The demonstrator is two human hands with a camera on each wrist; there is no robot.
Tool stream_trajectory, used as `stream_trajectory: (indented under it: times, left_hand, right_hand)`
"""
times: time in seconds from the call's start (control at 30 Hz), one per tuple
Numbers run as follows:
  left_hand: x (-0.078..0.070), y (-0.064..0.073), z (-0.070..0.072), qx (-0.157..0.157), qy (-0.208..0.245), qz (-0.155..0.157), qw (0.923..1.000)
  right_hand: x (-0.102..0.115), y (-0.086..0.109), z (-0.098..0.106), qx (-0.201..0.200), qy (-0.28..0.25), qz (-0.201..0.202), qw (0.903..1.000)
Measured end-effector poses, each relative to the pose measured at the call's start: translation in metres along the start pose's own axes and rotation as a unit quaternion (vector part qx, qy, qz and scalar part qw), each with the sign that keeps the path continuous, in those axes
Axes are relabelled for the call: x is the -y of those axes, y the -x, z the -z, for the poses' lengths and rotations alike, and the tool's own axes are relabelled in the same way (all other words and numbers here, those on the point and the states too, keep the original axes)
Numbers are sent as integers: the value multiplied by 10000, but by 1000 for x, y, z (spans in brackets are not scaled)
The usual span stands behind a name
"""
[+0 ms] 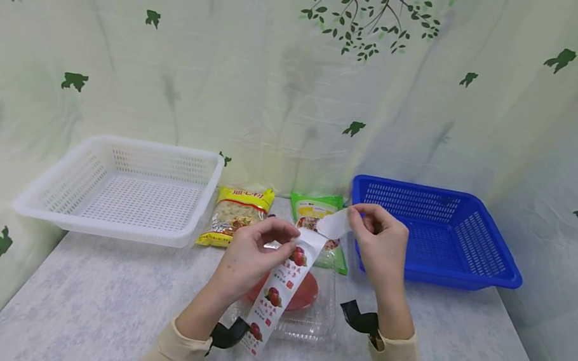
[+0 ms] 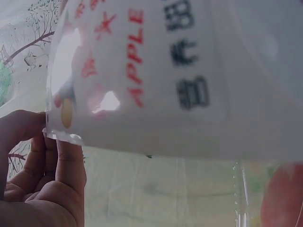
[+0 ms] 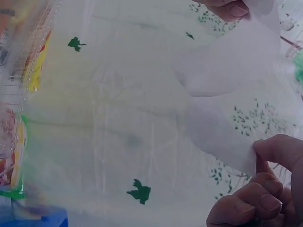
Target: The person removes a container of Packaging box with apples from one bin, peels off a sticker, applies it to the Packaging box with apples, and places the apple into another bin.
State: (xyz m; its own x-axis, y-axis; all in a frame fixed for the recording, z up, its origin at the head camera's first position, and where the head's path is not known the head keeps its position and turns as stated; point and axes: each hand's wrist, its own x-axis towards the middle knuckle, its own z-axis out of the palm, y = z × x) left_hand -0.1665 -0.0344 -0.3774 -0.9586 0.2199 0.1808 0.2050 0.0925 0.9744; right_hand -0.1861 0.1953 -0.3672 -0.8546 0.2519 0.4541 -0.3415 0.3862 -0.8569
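L hand (image 1: pixel 255 253) pinches the label strip (image 1: pixel 278 295) near its top, thumb against fingers; R hand (image 1: pixel 381 242) pinches the white end piece (image 1: pixel 336 223) betw. thumb and index, other fingers curled in. Strip is up in the air, slanting down over the clear box (image 1: pixel 324 319) w/ a red round thing (image 1: pixel 305 293) in it. Prob. held taut at the top so the L hand steadies the strip while the R draws the end aside (can't tell if the two pieces are still fully joined). The box likely sits centred so both hands reach it equally.

Edges: strip's lower end hangs loose past the box's front rim, close to the black strap (image 1: pixel 230 333) on the L wrist, so it may snag. R hand is up by the near-left corner of the blue basket (image 1: pixel 440 277); little slack that way at low height. Yellow bag (image 1: pixel 237 213) and green bag (image 1: pixel 348 206) stand behind the box, limiting fwd reach. White basket (image 1: pixel 100 230) is well left; the surface (image 1: pixel 117 299) gives room front L and R, plus open air above.
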Motion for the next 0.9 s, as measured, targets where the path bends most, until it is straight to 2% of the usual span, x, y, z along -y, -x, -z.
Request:
stream_trajectory:
  times: [0.4,0.67,0.77,0.9]
  left_hand:
    - [-4,2,6,-101,-32,12,9999]
    - [-11,12,23,-345,133,-159,9992]
    - [-14,20,31,-440,266,-134,9986]
    - [-18,33,47,-746,276,-168,9967]
  right_hand:
    - [-3,-2,4,-14,-11,-59,10000]
    - [-3,-1,3,-32,-28,-103,9999]
    - [-2,-1,1,-16,-39,-142,9999]
    - [-1,0,0,-5,-64,-183,9998]
